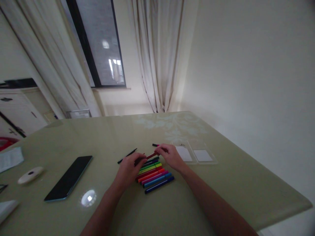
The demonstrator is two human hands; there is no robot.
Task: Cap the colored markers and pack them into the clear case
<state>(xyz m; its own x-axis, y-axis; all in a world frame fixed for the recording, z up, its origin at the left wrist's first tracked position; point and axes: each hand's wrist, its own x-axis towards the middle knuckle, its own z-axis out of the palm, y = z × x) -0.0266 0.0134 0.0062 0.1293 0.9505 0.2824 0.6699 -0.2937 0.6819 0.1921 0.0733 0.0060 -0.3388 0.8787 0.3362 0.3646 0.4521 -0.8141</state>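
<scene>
A person's two bare hands meet over a glossy green tabletop (110, 137), a dark red marker (151, 155) stretched between them. The left hand (129, 169) pinches the marker's left end, thumb and forefinger closed around it, while the right hand (172, 157) grips the right end with its fingertips drawn together. Between the two sets of fingers, the middle of the barrel lies exposed, tilted slightly, its right end farther away than its left.

Just nearer than the held marker, a row of colored markers (152, 175) lies side by side on the table, running from a dark blue one (159, 185) at the near end through light blue, magenta, orange and red to yellow-green, green and darker barrels beside the fingers. A slim black pen (127, 156) rests beyond the left hand, and a black-and-pink marker (155, 145) pokes out just past the right hand's fingers.

To the right of the right hand, a clear plastic case (214, 160) sits open, white cards (202, 155) inside. At left, well apart from the hands, lie a dark-screened phone (69, 178) and a white oval object (31, 175).
</scene>
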